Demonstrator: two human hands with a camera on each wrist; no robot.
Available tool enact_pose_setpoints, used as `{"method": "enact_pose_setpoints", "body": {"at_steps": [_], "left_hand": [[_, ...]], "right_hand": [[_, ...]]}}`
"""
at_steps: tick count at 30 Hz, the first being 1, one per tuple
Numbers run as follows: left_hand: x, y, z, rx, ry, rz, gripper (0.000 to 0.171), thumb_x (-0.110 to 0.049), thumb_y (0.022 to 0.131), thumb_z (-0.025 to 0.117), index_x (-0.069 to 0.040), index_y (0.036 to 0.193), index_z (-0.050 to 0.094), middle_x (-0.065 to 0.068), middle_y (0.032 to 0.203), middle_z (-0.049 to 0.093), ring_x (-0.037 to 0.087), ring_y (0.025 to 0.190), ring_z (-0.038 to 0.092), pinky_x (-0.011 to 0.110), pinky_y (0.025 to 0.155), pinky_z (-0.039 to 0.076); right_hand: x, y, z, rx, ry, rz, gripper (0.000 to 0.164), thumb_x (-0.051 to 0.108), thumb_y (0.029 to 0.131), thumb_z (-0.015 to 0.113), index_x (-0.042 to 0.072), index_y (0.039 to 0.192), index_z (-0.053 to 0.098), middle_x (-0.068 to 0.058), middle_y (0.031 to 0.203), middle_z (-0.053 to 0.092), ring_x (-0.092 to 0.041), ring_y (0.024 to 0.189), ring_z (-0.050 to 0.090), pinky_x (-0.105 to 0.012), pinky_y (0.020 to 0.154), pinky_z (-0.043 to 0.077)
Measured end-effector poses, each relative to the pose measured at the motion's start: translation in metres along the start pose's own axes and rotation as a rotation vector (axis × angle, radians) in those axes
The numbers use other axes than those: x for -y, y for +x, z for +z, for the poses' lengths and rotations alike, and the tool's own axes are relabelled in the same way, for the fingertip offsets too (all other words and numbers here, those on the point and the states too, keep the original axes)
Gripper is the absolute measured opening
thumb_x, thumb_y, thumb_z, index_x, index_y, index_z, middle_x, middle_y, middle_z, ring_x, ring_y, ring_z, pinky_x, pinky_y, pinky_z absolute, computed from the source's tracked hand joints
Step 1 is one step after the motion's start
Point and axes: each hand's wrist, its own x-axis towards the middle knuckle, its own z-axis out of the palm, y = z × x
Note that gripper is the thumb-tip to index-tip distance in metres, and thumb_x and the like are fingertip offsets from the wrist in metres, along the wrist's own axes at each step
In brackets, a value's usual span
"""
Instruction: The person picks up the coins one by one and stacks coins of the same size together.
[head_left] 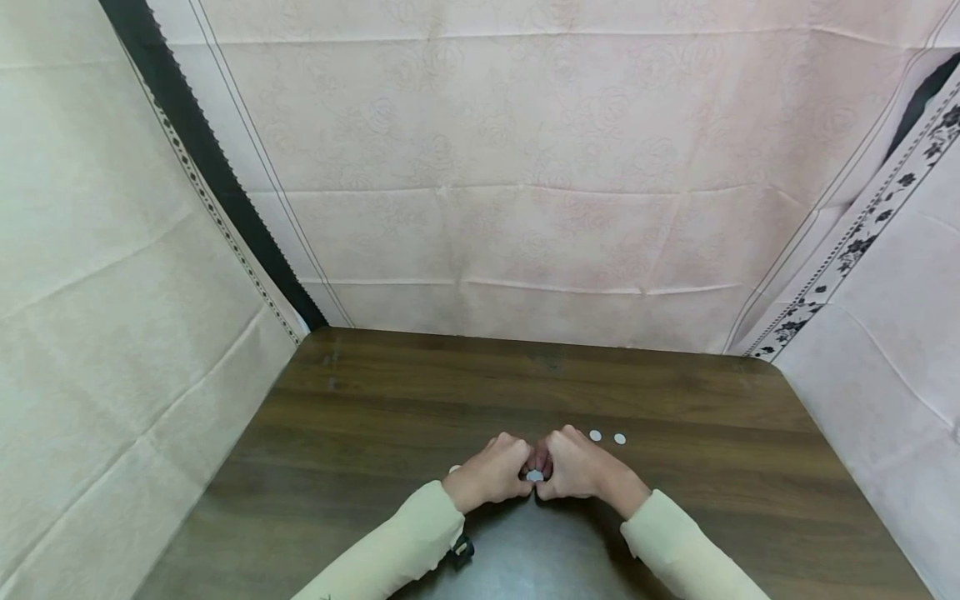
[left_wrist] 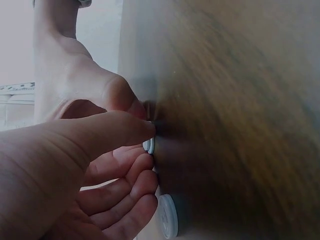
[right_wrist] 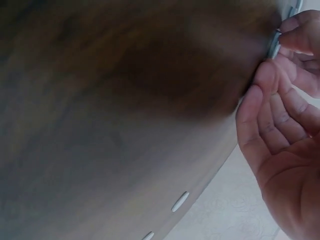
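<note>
Where you're pinching: left hand point(head_left: 491, 468) and right hand point(head_left: 577, 467), curled closed, are gripping one white disc point(head_left: 534, 476).
Wood-grain tabletop point(head_left: 390, 392): two discs point(head_left: 596, 435) are lying rightward.
Rose-patterned cloth point(head_left: 562, 158): is hanging behind.

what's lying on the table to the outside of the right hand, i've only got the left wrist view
Observer: In the head view, one white disc and, farther right, a second disc lie just beyond the right hand.
Operator: ok are those two touching
Observer: No, the head view shows a strip of bare brown table between them.
Operator: and what's on the left forearm, can't see it from here
Observer: A long, pale sleeve, seen in the head view.
</note>
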Motion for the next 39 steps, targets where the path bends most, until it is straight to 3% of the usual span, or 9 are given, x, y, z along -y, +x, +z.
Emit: {"method": "enact_pose_setpoints", "body": {"at_steps": [9,20,30,39], "left_hand": [[0.003,-0.001,0.0,0.01,-0.017,0.01,0.02,-0.008,0.086,0.082,-0.013,0.078,0.064,-0.01,0.07,0.051,0.002,0.061,0.041,0.015,0.056,0.037],[0.003,-0.002,-0.001,-0.003,-0.017,0.041,0.013,-0.008,0.085,0.083,-0.01,0.085,0.071,-0.009,0.075,0.059,0.0,0.065,0.046,0.014,0.06,0.041],[0.003,-0.003,-0.002,0.001,-0.03,0.044,0.013,-0.006,0.085,0.083,-0.01,0.085,0.07,-0.009,0.074,0.058,0.0,0.065,0.045,0.014,0.059,0.041],[0.002,-0.003,-0.003,0.009,-0.025,0.042,0.013,-0.006,0.086,0.081,-0.011,0.084,0.069,-0.01,0.073,0.054,0.001,0.064,0.042,0.014,0.057,0.038]], "right_hand": [[0.001,0.0,-0.005,0.045,0.106,0.025,0.013,0.006,0.075,0.084,0.012,0.081,0.074,0.008,0.075,0.071,0.004,0.066,0.061,-0.019,0.062,0.054],[0.0,0.002,-0.011,0.1,0.137,0.025,0.013,0.0,0.076,0.081,0.01,0.082,0.074,0.003,0.077,0.073,0.004,0.069,0.061,-0.019,0.064,0.054],[0.001,0.001,-0.011,0.098,0.141,0.022,0.013,0.002,0.078,0.082,0.011,0.079,0.074,0.012,0.073,0.068,0.004,0.066,0.059,-0.019,0.063,0.053],[-0.001,0.001,-0.01,0.107,0.16,0.033,0.014,0.003,0.081,0.082,0.013,0.079,0.074,0.012,0.073,0.067,0.003,0.064,0.058,-0.02,0.061,0.053]]}}
